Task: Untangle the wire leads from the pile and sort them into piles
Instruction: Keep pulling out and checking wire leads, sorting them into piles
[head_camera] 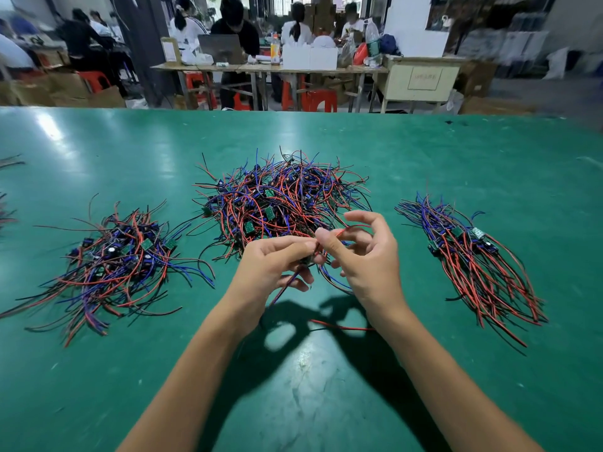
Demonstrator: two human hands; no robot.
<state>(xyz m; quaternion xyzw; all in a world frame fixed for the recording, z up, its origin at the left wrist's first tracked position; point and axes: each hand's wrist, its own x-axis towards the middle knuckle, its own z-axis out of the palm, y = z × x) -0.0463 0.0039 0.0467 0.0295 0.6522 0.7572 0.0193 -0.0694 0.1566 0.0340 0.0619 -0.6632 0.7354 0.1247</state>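
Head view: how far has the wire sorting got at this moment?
Partly done. Two sorted piles lie apart: a left pile and a neater right pile. In hand: the left hand and right hand pinch one lead's wires above the green table. Left: the big tangled centre pile, still the largest.
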